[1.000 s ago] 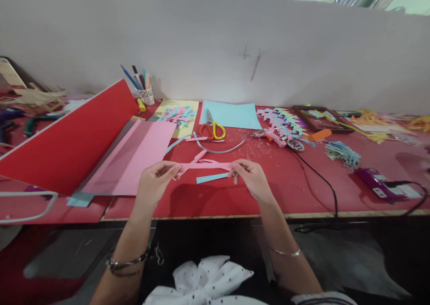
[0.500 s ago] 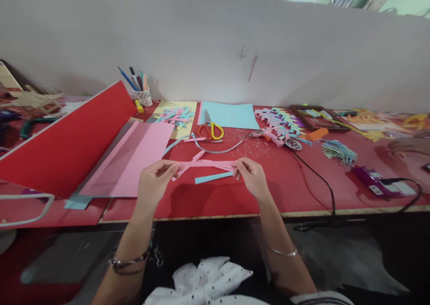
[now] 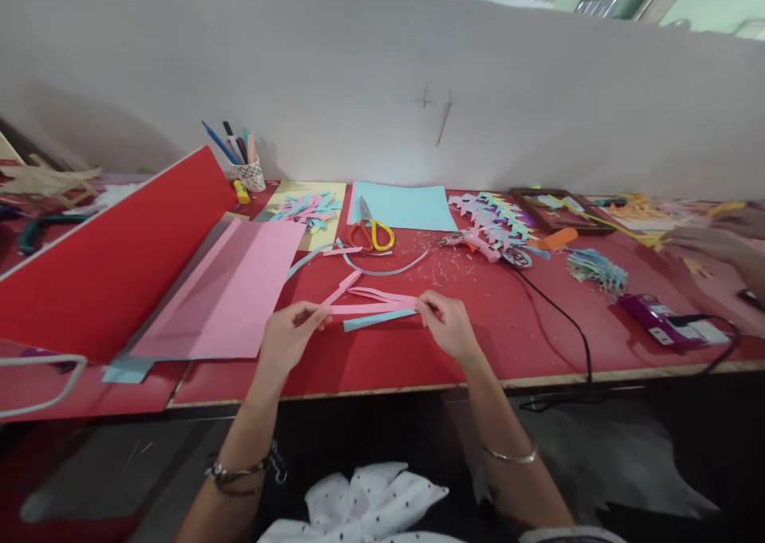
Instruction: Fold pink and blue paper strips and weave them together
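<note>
Between my hands a pink paper strip (image 3: 370, 309) is stretched out just above the red table. My left hand (image 3: 294, 329) pinches its left end between thumb and fingers. At the other end my right hand (image 3: 447, 321) grips it, where a second, looped pink strip (image 3: 378, 294) also meets the fingers; whether that one is held I cannot tell. Below lies a light blue paper strip (image 3: 376, 320), its right end close to my right fingertips. Another pink strip (image 3: 343, 286) slants away beyond my left fingers.
Scissors (image 3: 371, 232) with red and yellow handles lie ahead. A pink glue gun (image 3: 481, 244) trails a black cord. Pink sheets (image 3: 221, 288) and a red board (image 3: 119, 264) stand left. Cut paper pieces (image 3: 309, 208) lie behind. Another person's hand (image 3: 696, 240) reaches in at right.
My hands have moved slightly closer together, and the strip has come a little nearer to me. The looped strip behind it shows more. At right, the other person's hands reach further in.
</note>
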Demonstrator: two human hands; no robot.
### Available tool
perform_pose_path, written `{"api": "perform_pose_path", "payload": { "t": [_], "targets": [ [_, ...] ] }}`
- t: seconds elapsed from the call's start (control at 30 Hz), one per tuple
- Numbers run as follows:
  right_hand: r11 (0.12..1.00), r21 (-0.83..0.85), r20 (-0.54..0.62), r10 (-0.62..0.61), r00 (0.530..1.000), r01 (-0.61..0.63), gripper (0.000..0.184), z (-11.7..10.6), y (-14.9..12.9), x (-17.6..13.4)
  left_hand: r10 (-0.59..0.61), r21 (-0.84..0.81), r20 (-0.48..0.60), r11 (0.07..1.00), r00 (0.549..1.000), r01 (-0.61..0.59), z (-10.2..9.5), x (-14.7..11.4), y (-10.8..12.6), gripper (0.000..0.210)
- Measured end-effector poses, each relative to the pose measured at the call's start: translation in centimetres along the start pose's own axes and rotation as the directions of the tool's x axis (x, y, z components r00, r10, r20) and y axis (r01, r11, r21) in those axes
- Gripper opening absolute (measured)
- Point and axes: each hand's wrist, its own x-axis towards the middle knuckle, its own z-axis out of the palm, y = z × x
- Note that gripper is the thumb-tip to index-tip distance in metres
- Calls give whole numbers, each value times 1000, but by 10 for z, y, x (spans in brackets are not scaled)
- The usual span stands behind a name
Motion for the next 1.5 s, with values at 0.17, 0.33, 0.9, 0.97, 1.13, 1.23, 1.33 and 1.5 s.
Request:
{"api": "perform_pose_path", "payload": {
  "t": [0.17, 0.33, 0.9, 0.97, 1.13, 1.23, 1.33, 1.5],
  "targets": [
    [996, -82, 62, 31, 998, -26, 25, 5, 7, 4, -22, 226, 45, 974, 999, 11, 1, 1, -5, 27],
    [902, -417, 170, 197, 965, -111, 24, -1, 3, 9, -36, 578, 6, 815, 999, 26, -2, -5, -2, 24],
    [901, -422, 251, 10, 968, 100, 14, 32, -2, 87, 336, 564, 546, 531, 768, -633, 44, -21, 4, 30],
    [911, -403, 191, -11, 982, 88, 13, 18, -4, 83, 316, 550, 518, 588, 795, -592, 41, -19, 4, 31],
    [982, -69, 29, -176, 984, 178, 7, -4, -15, 61, 249, 226, 454, 896, 855, -381, 41, -15, 10, 36],
    [977, 138, 18, -165, 986, 162, 11, -3, -25, 42, 183, -144, 495, 981, 849, -127, 49, -12, 14, 45],
    [944, 318, 81, -117, 990, 85, 11, 0, -34, 24, 160, -418, 556, 902, 815, 108, 60, -5, 15, 51],
    [886, 462, 181, -47, 982, -43, 14, 2, -37, 6, 124, -559, 483, 806, 867, 196, 71, 1, 17, 56]
  ]
}}
